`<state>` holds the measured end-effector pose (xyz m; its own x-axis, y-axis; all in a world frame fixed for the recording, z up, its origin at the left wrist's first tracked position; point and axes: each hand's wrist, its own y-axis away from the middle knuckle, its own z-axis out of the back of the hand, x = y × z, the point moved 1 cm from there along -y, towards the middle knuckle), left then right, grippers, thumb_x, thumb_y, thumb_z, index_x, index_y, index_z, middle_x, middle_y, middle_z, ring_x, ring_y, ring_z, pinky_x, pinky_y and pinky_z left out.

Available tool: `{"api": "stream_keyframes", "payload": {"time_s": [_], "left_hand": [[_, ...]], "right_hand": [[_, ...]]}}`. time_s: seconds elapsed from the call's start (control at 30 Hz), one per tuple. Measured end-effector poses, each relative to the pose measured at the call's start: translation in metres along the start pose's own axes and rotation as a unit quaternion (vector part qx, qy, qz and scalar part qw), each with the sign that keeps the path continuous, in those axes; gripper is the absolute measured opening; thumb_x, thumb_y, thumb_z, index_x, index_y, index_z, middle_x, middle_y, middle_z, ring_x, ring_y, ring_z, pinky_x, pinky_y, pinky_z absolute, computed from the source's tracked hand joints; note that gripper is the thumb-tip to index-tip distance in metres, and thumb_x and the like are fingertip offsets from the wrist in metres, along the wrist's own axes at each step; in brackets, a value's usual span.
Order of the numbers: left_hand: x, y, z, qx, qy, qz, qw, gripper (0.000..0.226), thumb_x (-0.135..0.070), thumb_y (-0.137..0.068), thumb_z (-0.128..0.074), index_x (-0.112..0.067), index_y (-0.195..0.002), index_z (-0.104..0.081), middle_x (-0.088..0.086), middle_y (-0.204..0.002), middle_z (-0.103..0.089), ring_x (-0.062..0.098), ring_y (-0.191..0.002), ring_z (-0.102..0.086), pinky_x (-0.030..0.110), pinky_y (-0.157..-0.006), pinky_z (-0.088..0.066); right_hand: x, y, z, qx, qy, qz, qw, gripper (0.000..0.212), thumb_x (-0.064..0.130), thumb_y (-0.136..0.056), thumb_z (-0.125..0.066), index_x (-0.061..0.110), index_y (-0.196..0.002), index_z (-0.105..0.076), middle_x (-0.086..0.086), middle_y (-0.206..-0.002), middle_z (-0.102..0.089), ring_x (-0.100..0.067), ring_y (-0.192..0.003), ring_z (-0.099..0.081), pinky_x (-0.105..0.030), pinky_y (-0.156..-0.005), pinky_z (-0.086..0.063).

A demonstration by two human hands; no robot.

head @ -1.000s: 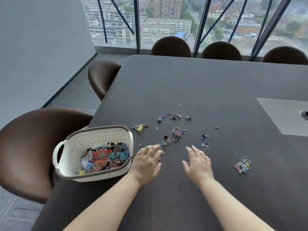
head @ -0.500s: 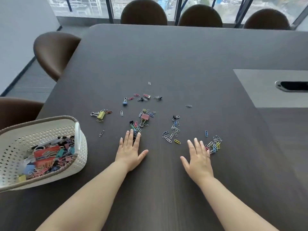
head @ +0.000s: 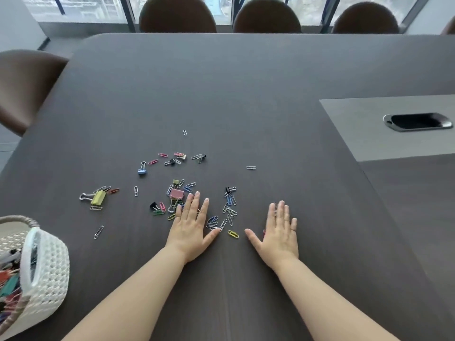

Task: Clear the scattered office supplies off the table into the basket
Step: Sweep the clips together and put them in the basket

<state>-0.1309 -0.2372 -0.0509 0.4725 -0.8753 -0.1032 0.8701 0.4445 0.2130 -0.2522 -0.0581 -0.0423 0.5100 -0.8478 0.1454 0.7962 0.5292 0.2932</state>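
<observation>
While most of the loose paper clips (head: 230,205) lie in a patch at the lower middle of the frame, a few sit apart. One silver clip (head: 251,167) lies crosswise to the right, a lone clip (head: 185,132) lies lengthwise higher up, and a slanted clip (head: 98,232) is nearest the basket (head: 46,271). A pink binder clip (head: 176,193) lies with its long side left to right at the patch's upper left. Further left, a yellow binder clip (head: 98,198) also runs left to right, its wire handles pointing toward the left edge. A blue binder clip (head: 142,167) points its handles up the frame. The left hand (head: 190,228) rests palm down on the table (head: 246,94), fingers straight and released, grasping nothing, fingertips just beside the pink binder clip. The right hand (head: 279,230) lies flat likewise, fingers straight and close together, holding nothing. A yellow paper clip (head: 233,234) lies aslant between the two thumbs. The white perforated basket sits at the lower left corner, cut by the frame edge, with coloured clips inside. A grey panel (head: 357,129) with a dark slot (head: 417,121) occupies the right side, and brown chairs (head: 177,16) line the top edge.
</observation>
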Motion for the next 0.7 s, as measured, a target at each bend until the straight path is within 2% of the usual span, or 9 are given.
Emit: {"api": "stream_keyframes", "payload": {"time_s": [0.03, 0.13, 0.23, 0.33, 0.4, 0.47, 0.53, 0.6, 0.7], "left_hand": [[0.005, -0.003, 0.000, -0.017, -0.007, 0.007, 1.000, 0.098, -0.080, -0.059, 0.025, -0.021, -0.137, 0.021, 0.004, -0.152, 0.021, 0.017, -0.132, 0.036, 0.038, -0.107, 0.022], [0.024, -0.012, 0.000, -0.056, -0.008, 0.054, 0.997, 0.089, -0.076, -0.071, 0.002, -0.020, -0.139, 0.011, 0.001, -0.152, 0.015, 0.018, -0.134, 0.031, 0.050, -0.105, 0.019], [0.042, -0.020, 0.007, -0.048, -0.004, 0.093, 0.995, 0.095, -0.074, -0.068, 0.000, -0.020, -0.145, 0.007, 0.002, -0.155, 0.013, 0.024, -0.138, 0.024, 0.056, -0.108, 0.007], [0.048, -0.030, 0.011, -0.038, 0.011, 0.083, 0.996, 0.096, -0.072, -0.067, 0.000, -0.020, -0.148, 0.000, 0.003, -0.156, 0.005, 0.023, -0.142, 0.011, 0.049, -0.112, 0.002], [0.047, -0.036, 0.012, -0.054, 0.039, 0.056, 0.996, 0.092, -0.068, -0.072, -0.008, -0.016, -0.147, -0.019, 0.006, -0.155, -0.011, 0.024, -0.142, -0.006, 0.046, -0.113, -0.006], [0.046, -0.039, 0.013, -0.080, 0.049, 0.021, 0.995, 0.079, -0.061, -0.077, -0.023, -0.012, -0.137, -0.042, 0.011, -0.146, -0.035, 0.029, -0.136, -0.028, 0.049, -0.108, -0.021], [0.048, -0.044, 0.013, -0.101, 0.020, 0.012, 0.995, 0.070, -0.057, -0.079, -0.031, -0.011, -0.128, -0.052, 0.012, -0.137, -0.047, 0.029, -0.131, -0.034, 0.054, -0.101, -0.031], [0.052, -0.046, 0.015, -0.096, 0.005, 0.024, 0.995, 0.075, -0.060, -0.079, -0.026, -0.013, -0.134, -0.046, 0.010, -0.144, -0.039, 0.026, -0.136, -0.021, 0.057, -0.104, -0.025], [0.059, -0.055, 0.019, -0.043, 0.010, 0.058, 0.997, 0.092, -0.069, -0.070, -0.002, -0.021, -0.147, -0.014, 0.001, -0.156, -0.003, 0.020, -0.142, 0.007, 0.050, -0.112, -0.002]], "right_hand": [[0.010, -0.007, 0.000, 0.002, -0.006, 0.032, 0.999, 0.111, 0.084, -0.060, 0.003, 0.009, -0.140, 0.024, -0.009, -0.147, 0.031, -0.022, -0.137, 0.027, -0.041, -0.112, 0.013], [0.036, -0.028, 0.000, 0.013, 0.002, 0.123, 0.992, 0.114, 0.089, -0.048, 0.014, 0.016, -0.132, 0.033, -0.005, -0.142, 0.038, -0.020, -0.133, 0.034, -0.039, -0.110, 0.018], [0.052, -0.043, -0.001, 0.018, 0.027, 0.191, 0.981, 0.112, 0.091, -0.054, 0.003, 0.017, -0.132, 0.033, -0.003, -0.143, 0.037, -0.019, -0.135, 0.032, -0.036, -0.111, 0.017], [0.062, -0.052, -0.001, 0.013, 0.031, 0.254, 0.966, 0.102, 0.078, -0.064, -0.005, 0.016, -0.142, 0.018, 0.000, -0.148, 0.027, -0.014, -0.136, 0.026, -0.033, -0.114, 0.011], [0.068, -0.056, 0.001, -0.006, -0.033, 0.287, 0.957, 0.091, 0.068, -0.073, -0.011, 0.014, -0.147, -0.010, -0.004, -0.155, 0.002, -0.015, -0.141, 0.009, -0.035, -0.118, -0.007], [0.069, -0.064, 0.005, -0.063, -0.109, 0.275, 0.953, 0.076, 0.059, -0.081, -0.023, 0.011, -0.138, -0.037, -0.009, -0.151, -0.026, -0.023, -0.141, -0.019, -0.038, -0.113, -0.022], [0.065, -0.081, 0.013, -0.125, -0.134, 0.225, 0.957, 0.070, 0.055, -0.084, -0.027, 0.009, -0.134, -0.043, -0.011, -0.148, -0.031, -0.028, -0.139, -0.025, -0.039, -0.112, -0.020], [0.056, -0.101, 0.023, -0.125, -0.109, 0.155, 0.974, 0.069, 0.054, -0.089, -0.026, 0.009, -0.141, -0.029, -0.012, -0.153, -0.018, -0.027, -0.142, -0.010, -0.042, -0.115, -0.009], [0.050, -0.124, 0.032, -0.026, -0.044, 0.080, 0.995, 0.069, 0.050, -0.095, -0.026, 0.009, -0.146, -0.004, -0.011, -0.156, 0.005, -0.024, -0.143, 0.007, -0.040, -0.115, 0.000]]}}
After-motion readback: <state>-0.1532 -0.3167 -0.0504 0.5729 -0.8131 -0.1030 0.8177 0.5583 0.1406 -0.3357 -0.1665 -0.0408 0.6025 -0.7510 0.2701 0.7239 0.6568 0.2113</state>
